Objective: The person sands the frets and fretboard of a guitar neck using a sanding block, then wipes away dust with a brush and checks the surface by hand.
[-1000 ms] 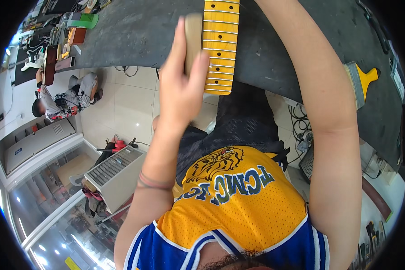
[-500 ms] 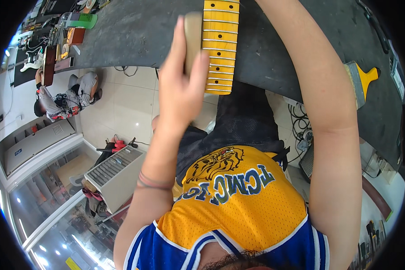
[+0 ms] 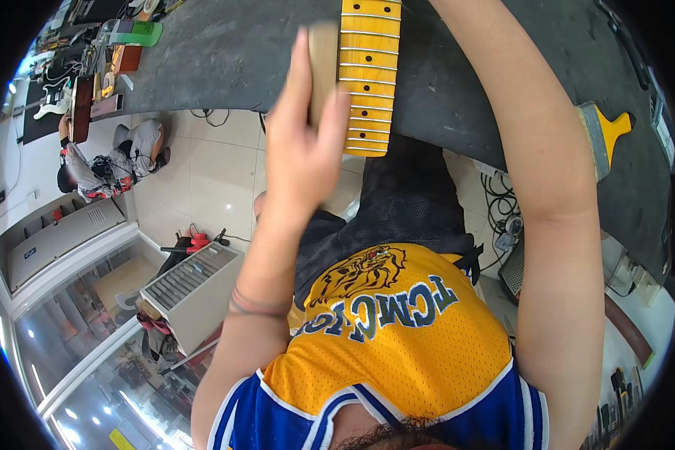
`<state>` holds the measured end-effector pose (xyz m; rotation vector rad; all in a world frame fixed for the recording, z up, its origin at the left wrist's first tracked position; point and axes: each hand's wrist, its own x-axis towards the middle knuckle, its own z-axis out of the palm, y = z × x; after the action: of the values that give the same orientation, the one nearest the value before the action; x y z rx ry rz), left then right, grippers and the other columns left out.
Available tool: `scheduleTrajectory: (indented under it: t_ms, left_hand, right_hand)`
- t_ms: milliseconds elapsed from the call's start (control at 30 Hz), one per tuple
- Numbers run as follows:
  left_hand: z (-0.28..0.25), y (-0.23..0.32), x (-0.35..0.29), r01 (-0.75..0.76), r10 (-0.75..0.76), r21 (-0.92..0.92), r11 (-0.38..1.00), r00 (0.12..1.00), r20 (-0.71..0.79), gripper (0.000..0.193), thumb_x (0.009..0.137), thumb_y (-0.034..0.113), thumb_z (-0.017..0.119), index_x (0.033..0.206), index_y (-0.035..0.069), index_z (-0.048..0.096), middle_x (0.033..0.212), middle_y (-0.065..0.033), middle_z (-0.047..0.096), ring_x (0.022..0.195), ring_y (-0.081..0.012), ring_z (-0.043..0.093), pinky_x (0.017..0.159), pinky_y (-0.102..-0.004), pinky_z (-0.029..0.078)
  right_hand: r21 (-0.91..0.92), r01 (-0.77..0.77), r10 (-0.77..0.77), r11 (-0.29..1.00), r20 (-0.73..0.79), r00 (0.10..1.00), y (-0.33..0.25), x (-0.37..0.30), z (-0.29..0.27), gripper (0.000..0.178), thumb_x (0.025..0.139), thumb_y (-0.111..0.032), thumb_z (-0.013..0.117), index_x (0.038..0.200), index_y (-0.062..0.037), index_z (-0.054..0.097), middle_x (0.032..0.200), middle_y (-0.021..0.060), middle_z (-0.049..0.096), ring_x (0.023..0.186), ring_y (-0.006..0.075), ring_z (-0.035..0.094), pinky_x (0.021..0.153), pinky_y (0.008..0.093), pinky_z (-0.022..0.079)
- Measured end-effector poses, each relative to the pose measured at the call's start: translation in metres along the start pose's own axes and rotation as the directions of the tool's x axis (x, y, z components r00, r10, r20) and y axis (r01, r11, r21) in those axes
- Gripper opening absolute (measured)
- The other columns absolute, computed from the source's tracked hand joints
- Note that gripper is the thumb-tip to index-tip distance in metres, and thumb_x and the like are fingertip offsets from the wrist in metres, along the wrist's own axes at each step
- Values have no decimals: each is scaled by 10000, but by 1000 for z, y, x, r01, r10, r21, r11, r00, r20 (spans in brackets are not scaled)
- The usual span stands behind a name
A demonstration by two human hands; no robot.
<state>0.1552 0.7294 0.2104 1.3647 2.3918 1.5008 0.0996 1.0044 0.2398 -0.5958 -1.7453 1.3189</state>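
Item: yellow guitar neck, heel overhanging my tabletop edge. Left grip clasps wooden block alongside; right grip unseen.

A dark bench fills the top of the view, with a yellow-handled scraper lying on its right part and a green tub among small clutter at its far left end. On the pale tiled floor to the left sit a grey bag, a red tool and a white slatted box. Black cables trail over the floor to the right, below the bench.
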Motion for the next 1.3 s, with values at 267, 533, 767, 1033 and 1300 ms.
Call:
scheduleTrajectory:
  t_ms: [267,533,767,1033,1300]
  left_hand:
    - [18,34,100,43,-45,-157,987,999,-6,567,1048,123,596,1565,-98,520,1366,-237,735,1217,-244,691,1068,-341,516]
    - [1,-1,-21,24,-26,-52,998,999,-28,652,1047,102,663,1650,-29,450,1368,-252,747,1189,-272,755,1024,-366,565]
    - [-3,14,92,213,-226,93,973,960,163,684,1035,77,654,1662,-53,411,1398,-281,721,1234,-341,749,1062,-383,552]
    - [-6,-1,-28,73,-72,-7,997,997,30,694,1034,62,648,1665,-69,392,1371,-280,728,1216,-357,755,1063,-384,554]
    - [11,23,105,-10,6,-84,996,999,-47,588,1042,141,616,1559,-119,512,1350,-294,735,1223,-290,712,1065,-360,525]
  right_hand:
    - [-521,422,-466,742,50,883,59,36,15,535,1124,-383,557,1108,122,734,1046,361,745,1017,483,736,867,529,558]
    - [-25,80,-79,997,28,996,9,4,-1,519,1146,-354,510,1076,107,739,1017,341,737,1007,478,726,874,544,552]
    - [-28,43,-43,999,-7,999,6,4,8,583,1125,-420,540,1058,127,730,1005,369,736,996,514,716,885,532,546]
    - [3,42,-42,999,5,999,2,1,1,532,1125,-371,541,1078,126,726,1025,346,743,1002,471,731,862,531,549]
    - [-580,482,-507,656,135,851,25,12,10,502,1125,-345,527,1128,119,719,1027,328,743,1013,466,728,850,525,549]
